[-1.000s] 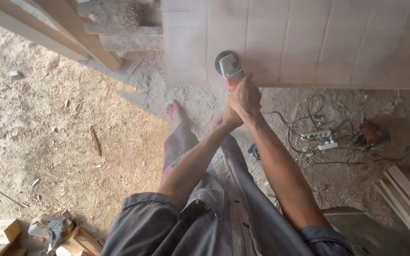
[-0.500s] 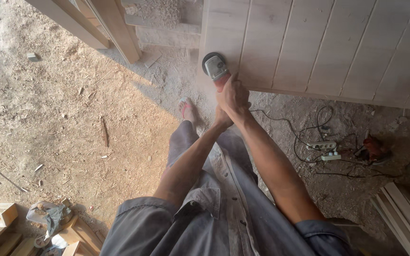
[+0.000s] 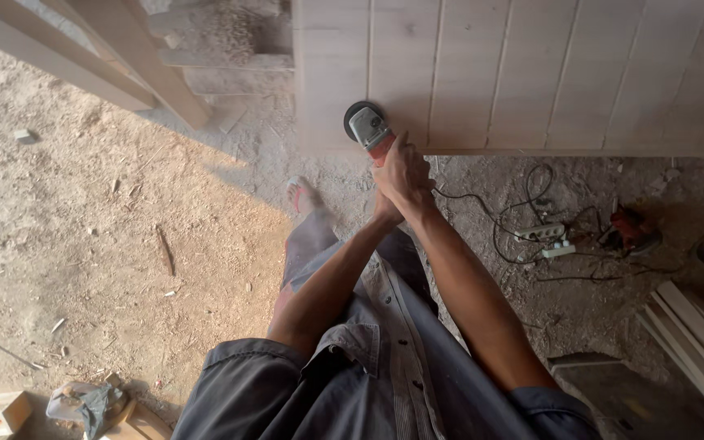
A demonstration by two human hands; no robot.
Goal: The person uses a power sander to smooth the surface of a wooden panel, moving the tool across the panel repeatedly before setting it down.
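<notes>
While both hands — right hand on top, left hand tucked under — clamp the grinder against the plank panel's lower-left edge, most boards look untouched.

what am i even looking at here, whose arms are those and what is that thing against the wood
The camera sits on a person's head and looks down, so the arms are that person's own, with a grey shirt below. Both hands grip one power tool: the right hand wraps its red handle, and the left hand is tucked just under it. The tool is a hand sander, its round grey head pressed on a pale wooden panel made of planks. Below is a dirt floor strewn with sawdust. At the right lie a white power strip with tangled cords and a red tool.
</notes>
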